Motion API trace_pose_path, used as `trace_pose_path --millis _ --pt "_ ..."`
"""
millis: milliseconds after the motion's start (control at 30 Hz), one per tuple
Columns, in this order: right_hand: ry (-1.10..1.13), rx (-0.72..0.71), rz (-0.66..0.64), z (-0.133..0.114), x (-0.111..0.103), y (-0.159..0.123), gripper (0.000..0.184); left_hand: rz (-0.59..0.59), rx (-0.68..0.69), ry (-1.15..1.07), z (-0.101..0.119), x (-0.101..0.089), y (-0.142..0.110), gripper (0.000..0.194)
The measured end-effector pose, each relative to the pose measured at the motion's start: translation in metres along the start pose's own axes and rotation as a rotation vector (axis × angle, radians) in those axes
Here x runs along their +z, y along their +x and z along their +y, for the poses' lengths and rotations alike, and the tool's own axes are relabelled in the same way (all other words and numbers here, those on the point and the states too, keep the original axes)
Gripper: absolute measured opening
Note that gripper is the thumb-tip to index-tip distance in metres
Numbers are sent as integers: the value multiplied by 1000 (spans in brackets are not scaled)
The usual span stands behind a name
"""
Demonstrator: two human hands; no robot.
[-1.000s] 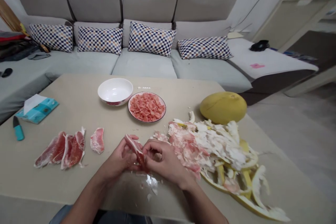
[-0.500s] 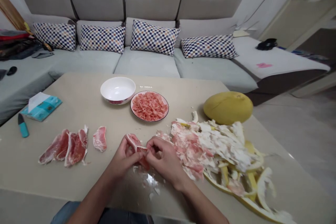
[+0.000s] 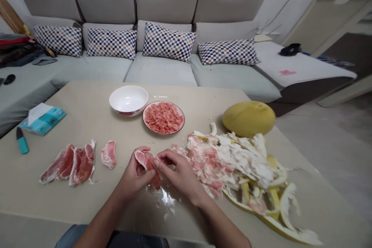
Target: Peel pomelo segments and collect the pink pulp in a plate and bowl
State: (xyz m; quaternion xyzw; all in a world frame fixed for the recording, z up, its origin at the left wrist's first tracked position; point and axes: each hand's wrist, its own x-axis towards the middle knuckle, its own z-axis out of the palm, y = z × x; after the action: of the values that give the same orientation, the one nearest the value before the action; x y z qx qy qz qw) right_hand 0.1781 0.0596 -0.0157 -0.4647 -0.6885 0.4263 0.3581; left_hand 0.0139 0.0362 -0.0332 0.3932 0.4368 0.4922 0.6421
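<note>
My left hand (image 3: 133, 176) is wrapped round a pink pomelo segment (image 3: 147, 162) just above the table's near edge. Against it, my right hand (image 3: 178, 174) pinches the segment's membrane near its top. Several peeled red segments (image 3: 71, 162) lie on the table to the left, one smaller piece (image 3: 108, 155) apart from them. A plate (image 3: 178, 128) of picked pink flesh (image 3: 162, 117) stands behind my hands. A heap of peel and white membrane (image 3: 241, 162) lies to the right.
A white bowl (image 3: 128, 100) stands beside the plate. A whole yellow pomelo (image 3: 248, 118) rests at the table's right. A tissue pack (image 3: 43, 118) and a teal-handled knife (image 3: 21, 141) lie at far left. A grey sofa (image 3: 162, 69) runs behind the beige table (image 3: 87, 120).
My hands have stayed together on the segment, my right fingers shifting up to its top edge. The view has swayed slightly.
</note>
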Motion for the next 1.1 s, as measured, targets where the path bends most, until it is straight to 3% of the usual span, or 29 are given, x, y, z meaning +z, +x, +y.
trace_pose_path --millis 133,333,500,767,1100 --pt "-1 -95 65 5 9 0 15 8 -22 -30 -2 1 1 64" --pt "-152 -242 196 13 17 -2 13 43 -108 -50 4 2 -1 54" --pt "-175 -260 342 17 12 0 14 -14 -133 -73 16 5 -5 35" --pt "-261 -327 428 13 3 1 12 -40 -210 -146 20 2 -8 32" --pt "-104 -166 282 7 -10 3 15 19 -272 -258 17 -4 -9 49"
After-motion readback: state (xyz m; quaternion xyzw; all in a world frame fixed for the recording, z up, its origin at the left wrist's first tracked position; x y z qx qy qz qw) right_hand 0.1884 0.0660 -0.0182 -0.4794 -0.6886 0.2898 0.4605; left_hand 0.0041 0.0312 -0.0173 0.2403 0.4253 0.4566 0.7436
